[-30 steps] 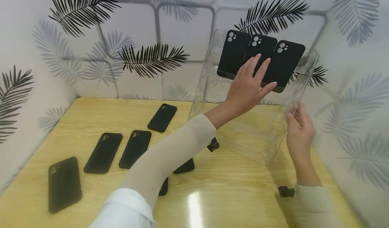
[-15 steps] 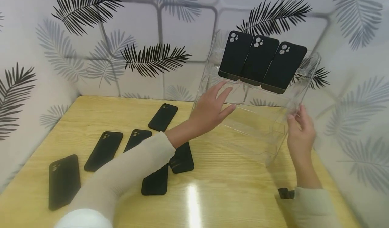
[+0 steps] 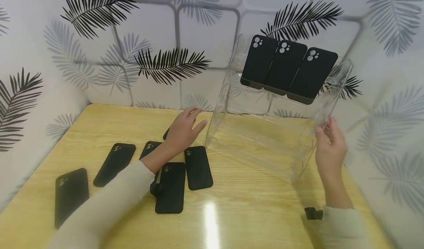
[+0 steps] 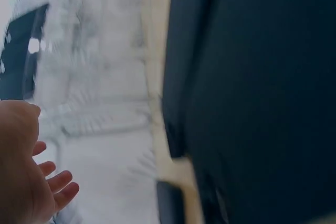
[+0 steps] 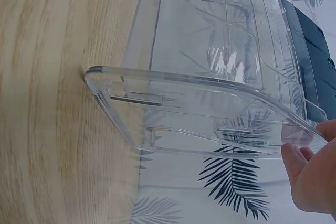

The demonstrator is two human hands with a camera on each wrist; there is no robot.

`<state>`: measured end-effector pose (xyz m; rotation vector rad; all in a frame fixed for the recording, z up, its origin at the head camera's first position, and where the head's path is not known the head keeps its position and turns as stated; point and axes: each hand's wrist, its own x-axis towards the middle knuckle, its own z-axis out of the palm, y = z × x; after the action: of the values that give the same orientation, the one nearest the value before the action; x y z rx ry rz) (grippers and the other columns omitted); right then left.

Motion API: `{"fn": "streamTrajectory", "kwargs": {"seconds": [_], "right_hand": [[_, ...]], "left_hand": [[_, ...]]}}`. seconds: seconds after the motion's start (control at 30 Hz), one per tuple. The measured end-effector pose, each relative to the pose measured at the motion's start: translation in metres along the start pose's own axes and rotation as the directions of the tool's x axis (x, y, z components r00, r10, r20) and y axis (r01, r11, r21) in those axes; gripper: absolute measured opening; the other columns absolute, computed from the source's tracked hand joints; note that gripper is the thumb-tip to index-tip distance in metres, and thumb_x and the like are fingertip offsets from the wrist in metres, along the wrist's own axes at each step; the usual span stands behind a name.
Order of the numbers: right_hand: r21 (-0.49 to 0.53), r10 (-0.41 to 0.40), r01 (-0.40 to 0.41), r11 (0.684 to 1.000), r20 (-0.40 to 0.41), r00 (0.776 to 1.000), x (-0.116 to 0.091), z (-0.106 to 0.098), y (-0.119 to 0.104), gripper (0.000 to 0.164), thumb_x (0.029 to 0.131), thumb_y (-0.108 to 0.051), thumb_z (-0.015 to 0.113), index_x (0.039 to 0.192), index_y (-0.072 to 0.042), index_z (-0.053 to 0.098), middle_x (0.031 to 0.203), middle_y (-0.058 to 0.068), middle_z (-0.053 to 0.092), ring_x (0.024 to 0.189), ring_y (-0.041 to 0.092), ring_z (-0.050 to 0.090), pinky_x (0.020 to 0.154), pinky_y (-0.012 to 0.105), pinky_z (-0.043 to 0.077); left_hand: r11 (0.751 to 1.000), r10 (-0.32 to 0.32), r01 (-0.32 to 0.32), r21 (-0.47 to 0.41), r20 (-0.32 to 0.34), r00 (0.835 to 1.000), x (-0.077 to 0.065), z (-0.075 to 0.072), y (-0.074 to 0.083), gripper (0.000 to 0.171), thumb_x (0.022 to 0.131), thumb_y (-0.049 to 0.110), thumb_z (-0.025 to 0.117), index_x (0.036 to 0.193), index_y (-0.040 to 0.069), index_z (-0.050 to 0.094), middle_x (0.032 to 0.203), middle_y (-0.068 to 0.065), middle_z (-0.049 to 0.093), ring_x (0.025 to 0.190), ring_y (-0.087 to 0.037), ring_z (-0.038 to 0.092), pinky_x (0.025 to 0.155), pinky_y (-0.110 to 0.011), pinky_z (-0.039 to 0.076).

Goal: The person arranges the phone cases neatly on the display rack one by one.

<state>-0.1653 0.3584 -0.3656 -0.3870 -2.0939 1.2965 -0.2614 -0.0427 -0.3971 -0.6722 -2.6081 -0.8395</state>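
Observation:
My left hand [image 3: 182, 131], fingers spread and holding nothing, is over the table's back part, covering most of a black phone case [image 3: 166, 134]. In the left wrist view, black cases [image 4: 252, 87] fill the right side, blurred, while the hand [image 4: 21, 166] appears at left. With thumb and fingers, my right hand [image 3: 331, 146] pinches the right side edge of a clear plastic display rack [image 5: 173, 77]. On the rack's top tier lean three black phone cases, a left one [image 3: 260, 63], a middle one [image 3: 285, 68] and a right one [image 3: 313, 76], side by side. The lower tiers hold nothing.
Several more black cases lie on the wooden table [image 3: 251, 219]: one beside the rack [image 3: 198, 168], one nearer [image 3: 170, 190], others farther left [image 3: 114, 164] and at the left edge [image 3: 71, 195]. Leaf-patterned wall covering [image 3: 208, 35] stands behind and at both sides.
My left hand has left the cases on the top tier and moved down and left, over the cases on the table. The right hand keeps its hold on the rack's side.

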Motion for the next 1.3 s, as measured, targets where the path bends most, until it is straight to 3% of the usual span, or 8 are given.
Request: {"fn": "streamTrajectory", "kwargs": {"seconds": [0.17, 0.33, 0.5, 0.63, 0.77, 0.97, 1.07, 1.3], "right_hand": [[-0.008, -0.015, 0.014, 1.000, -0.006, 1.000, 0.002, 0.002, 0.002, 0.051, 0.103, -0.031, 0.057, 0.152, -0.033, 0.043, 0.148, 0.006, 0.052, 0.131, 0.013, 0.055, 0.113, 0.031, 0.041], [0.001, 0.031, -0.031, 1.000, 0.012, 0.999, 0.001, 0.002, 0.001, 0.052, 0.103, -0.031, 0.056, 0.152, -0.035, 0.041, 0.150, 0.005, 0.050, 0.134, 0.013, 0.052, 0.114, 0.029, 0.041], [-0.006, 0.045, -0.045, 0.999, 0.000, 0.999, 0.003, 0.004, 0.002, 0.051, 0.103, -0.030, 0.056, 0.151, -0.037, 0.042, 0.150, 0.005, 0.051, 0.133, 0.011, 0.052, 0.112, 0.027, 0.042], [-0.013, 0.035, -0.035, 0.999, -0.022, 0.999, 0.005, 0.004, 0.004, 0.050, 0.102, -0.028, 0.057, 0.150, -0.036, 0.044, 0.148, 0.006, 0.053, 0.131, 0.010, 0.054, 0.111, 0.025, 0.042], [-0.014, 0.033, -0.034, 0.999, -0.023, 0.999, 0.007, 0.004, 0.003, 0.051, 0.102, -0.027, 0.057, 0.150, -0.035, 0.045, 0.148, 0.006, 0.053, 0.130, 0.009, 0.055, 0.111, 0.025, 0.042], [-0.005, 0.059, -0.059, 0.998, -0.009, 0.998, 0.006, 0.002, -0.005, 0.051, 0.102, -0.026, 0.057, 0.150, -0.035, 0.044, 0.150, 0.005, 0.052, 0.131, 0.010, 0.054, 0.112, 0.026, 0.042], [-0.009, 0.068, -0.068, 0.998, 0.001, 0.998, 0.005, 0.001, -0.007, 0.051, 0.102, -0.026, 0.056, 0.150, -0.037, 0.043, 0.150, 0.004, 0.051, 0.131, 0.011, 0.053, 0.112, 0.026, 0.042], [0.007, 0.067, -0.067, 0.998, 0.022, 0.998, 0.004, 0.000, -0.008, 0.051, 0.104, -0.026, 0.054, 0.152, -0.036, 0.041, 0.152, 0.005, 0.049, 0.134, 0.013, 0.051, 0.113, 0.028, 0.041]], "left_hand": [[0.993, -0.113, 0.115, -0.018, 0.077, 0.991, 0.002, -0.002, -0.038, 0.053, 0.105, 0.040, 0.053, 0.149, 0.011, 0.049, 0.152, -0.013, 0.044, 0.140, -0.034, 0.044, 0.108, -0.054, 0.045], [0.979, -0.205, 0.201, 0.040, 0.193, 0.960, 0.009, -0.001, -0.067, 0.054, 0.105, 0.039, 0.053, 0.151, 0.012, 0.046, 0.157, -0.017, 0.037, 0.143, -0.040, 0.038, 0.110, -0.058, 0.040], [0.969, -0.248, 0.235, 0.078, 0.264, 0.932, 0.019, 0.000, -0.091, 0.061, 0.104, 0.037, 0.055, 0.156, 0.012, 0.038, 0.158, -0.020, 0.033, 0.145, -0.043, 0.033, 0.113, -0.059, 0.035], [0.970, -0.242, 0.223, 0.093, 0.312, 0.919, 0.031, 0.003, -0.107, 0.067, 0.103, 0.040, 0.057, 0.159, 0.013, 0.032, 0.160, -0.022, 0.029, 0.148, -0.043, 0.027, 0.117, -0.060, 0.030], [0.974, -0.224, 0.205, 0.091, 0.368, 0.902, 0.040, 0.008, -0.116, 0.073, 0.102, 0.045, 0.057, 0.160, 0.012, 0.029, 0.163, -0.023, 0.023, 0.151, -0.042, 0.021, 0.119, -0.059, 0.026], [0.970, -0.242, 0.218, 0.106, 0.462, 0.853, 0.049, 0.020, -0.121, 0.082, 0.100, 0.052, 0.055, 0.163, 0.014, 0.018, 0.168, -0.022, 0.006, 0.155, -0.042, 0.007, 0.122, -0.061, 0.018], [0.970, -0.241, 0.194, 0.145, 0.493, 0.836, 0.050, 0.024, -0.121, 0.083, 0.101, 0.053, 0.054, 0.164, 0.015, 0.015, 0.168, -0.022, 0.004, 0.155, -0.042, 0.008, 0.122, -0.059, 0.018], [0.976, -0.195, 0.109, 0.186, 0.546, 0.814, 0.050, 0.030, -0.117, 0.080, 0.101, 0.052, 0.053, 0.162, 0.011, 0.021, 0.168, -0.022, 0.010, 0.154, -0.043, 0.014, 0.123, -0.057, 0.019]]}}
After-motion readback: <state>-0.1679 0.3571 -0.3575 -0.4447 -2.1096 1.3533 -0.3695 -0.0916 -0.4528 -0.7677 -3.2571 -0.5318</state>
